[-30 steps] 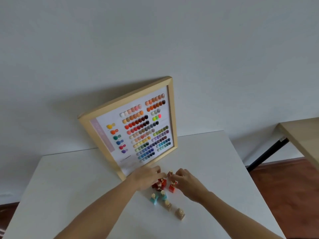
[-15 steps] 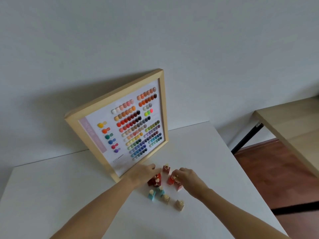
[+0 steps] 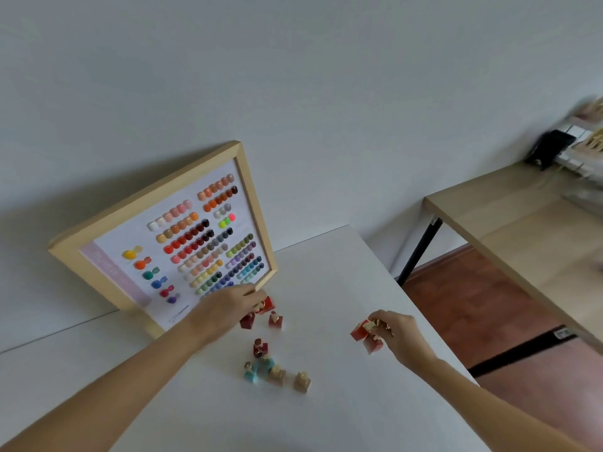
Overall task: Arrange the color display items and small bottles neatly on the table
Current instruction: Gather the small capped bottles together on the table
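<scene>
Two red bottles [image 3: 365,334] sit pinched in the right hand [image 3: 396,331] at 3 o'clock on the white table [image 3: 326,272]. At 11 o'clock the left hand [image 3: 228,305] grips another red bottle [image 3: 266,305] beside the leaning color chart frame [image 3: 169,236]; the remaining small bottles [image 3: 274,370] cluster at centre.

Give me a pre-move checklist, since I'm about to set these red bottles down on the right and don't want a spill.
1. Right hand grips the red bottles: ok.
2. Bare table beneath them: ok.
3. Margin from the table's right edge: cannot tell.
4. Left hand on a red bottle near the color chart frame: ok.
5. Teal and beige bottles upright: ok.
</scene>
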### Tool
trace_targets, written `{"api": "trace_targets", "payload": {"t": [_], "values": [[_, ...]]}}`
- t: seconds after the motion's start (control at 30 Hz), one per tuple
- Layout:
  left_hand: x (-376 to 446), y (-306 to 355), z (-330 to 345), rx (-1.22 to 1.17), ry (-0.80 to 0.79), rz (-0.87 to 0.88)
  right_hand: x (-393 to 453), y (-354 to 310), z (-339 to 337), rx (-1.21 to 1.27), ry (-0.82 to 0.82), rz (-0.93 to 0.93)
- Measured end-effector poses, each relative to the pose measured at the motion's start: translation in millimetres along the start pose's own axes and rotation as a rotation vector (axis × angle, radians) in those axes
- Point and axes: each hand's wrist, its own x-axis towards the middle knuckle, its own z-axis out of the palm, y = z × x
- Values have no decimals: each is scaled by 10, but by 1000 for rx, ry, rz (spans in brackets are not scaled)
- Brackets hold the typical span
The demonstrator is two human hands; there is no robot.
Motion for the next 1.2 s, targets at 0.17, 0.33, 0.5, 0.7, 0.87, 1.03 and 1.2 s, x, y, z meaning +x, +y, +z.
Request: {"api": "trace_targets", "payload": {"t": [0.17, 0.33, 0.5, 0.7, 0.87, 1.03, 1.2], "values": [[622, 573, 1, -57, -67, 82, 35, 352, -349, 51, 49, 51], [1361, 1206, 284, -128, -198, 69, 150, 681, -542, 57, 20, 50], [1979, 1663, 552, -177, -272, 9, 264, 912, -593, -25, -3, -6], [2420, 1956, 721, -172, -267, -86, 424, 1048, -627, -57, -2, -40], [2504, 1999, 798, -225, -294, -175, 526, 1088, -587, -2, 15, -72], [2496, 2011, 860, -232, -264, -213, 513, 1136, -523, 127, 86, -44], [2422, 1980, 941, -284, -249, -262, 437, 1187, -480, 172, 110, -19]]}}
